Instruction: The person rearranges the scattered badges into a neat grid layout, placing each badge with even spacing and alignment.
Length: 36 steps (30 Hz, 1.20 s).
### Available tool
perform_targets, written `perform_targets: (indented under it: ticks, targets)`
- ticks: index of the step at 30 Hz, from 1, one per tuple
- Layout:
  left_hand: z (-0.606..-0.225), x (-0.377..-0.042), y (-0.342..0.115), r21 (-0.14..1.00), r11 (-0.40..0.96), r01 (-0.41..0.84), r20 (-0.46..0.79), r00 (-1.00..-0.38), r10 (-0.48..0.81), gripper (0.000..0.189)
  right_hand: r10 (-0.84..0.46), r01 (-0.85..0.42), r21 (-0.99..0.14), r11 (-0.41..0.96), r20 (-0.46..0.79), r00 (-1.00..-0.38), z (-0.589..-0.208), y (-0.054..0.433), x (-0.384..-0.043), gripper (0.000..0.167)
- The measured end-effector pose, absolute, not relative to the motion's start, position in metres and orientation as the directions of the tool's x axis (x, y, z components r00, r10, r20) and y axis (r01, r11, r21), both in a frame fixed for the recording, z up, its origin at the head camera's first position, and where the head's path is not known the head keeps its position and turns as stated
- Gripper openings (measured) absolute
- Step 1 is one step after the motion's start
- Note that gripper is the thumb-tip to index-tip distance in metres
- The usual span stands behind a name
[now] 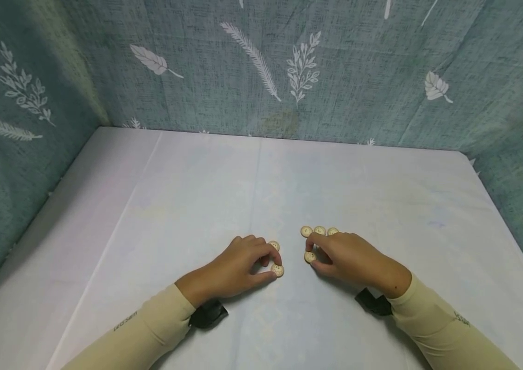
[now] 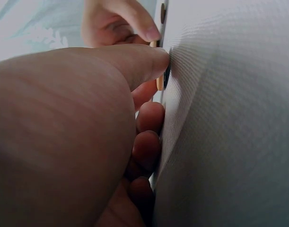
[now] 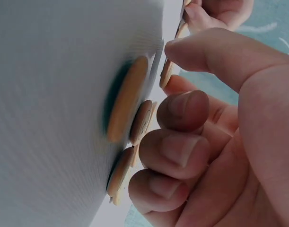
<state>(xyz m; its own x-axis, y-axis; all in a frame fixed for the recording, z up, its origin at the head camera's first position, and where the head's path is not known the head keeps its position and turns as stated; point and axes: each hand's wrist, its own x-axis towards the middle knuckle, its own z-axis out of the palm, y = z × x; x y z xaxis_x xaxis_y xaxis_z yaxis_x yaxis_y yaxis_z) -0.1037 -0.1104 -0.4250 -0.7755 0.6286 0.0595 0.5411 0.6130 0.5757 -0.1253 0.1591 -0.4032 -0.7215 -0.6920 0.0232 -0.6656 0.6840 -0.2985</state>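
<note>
Round wooden buttons lie on the white cloth between the two hands. My left hand [image 1: 245,264] pinches a button [image 1: 277,270] at its edges between thumb and index finger; another button [image 1: 273,246] lies just beyond these fingers. To the right, my right hand [image 1: 351,257] holds a button [image 1: 309,257] between thumb and index fingertip. Behind that hand three buttons [image 1: 306,232] form a row, the rightmost partly covered by the hand. In the right wrist view, a large near button [image 3: 127,99] and several others lie beside the curled lower fingers.
A white cloth [image 1: 187,190] covers the table. Grey-green fabric with white leaf prints [image 1: 205,67] hangs behind and at both sides. Black wrist straps or camera mounts [image 1: 208,313] sit below both wrists, close to the table surface.
</note>
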Motion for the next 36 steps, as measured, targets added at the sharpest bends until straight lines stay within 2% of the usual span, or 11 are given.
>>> perform_targets:
  ticks: [17, 36]
  targets:
    - [-0.4232, -0.1048, -0.1116, 0.579, 0.623, 0.525, 0.022, -0.775, 0.632, 0.012, -0.703, -0.671, -0.315, 0.671, 0.02, -0.711, -0.4014, 0.1589, -0.1331, 0.016]
    - [-0.4226, -0.1045, -0.113, 0.586, 0.619, 0.524, 0.023, -0.774, 0.633, 0.012, -0.673, -0.641, -0.292, 0.71, -0.013, -0.739, -0.4008, 0.1538, -0.1332, 0.02]
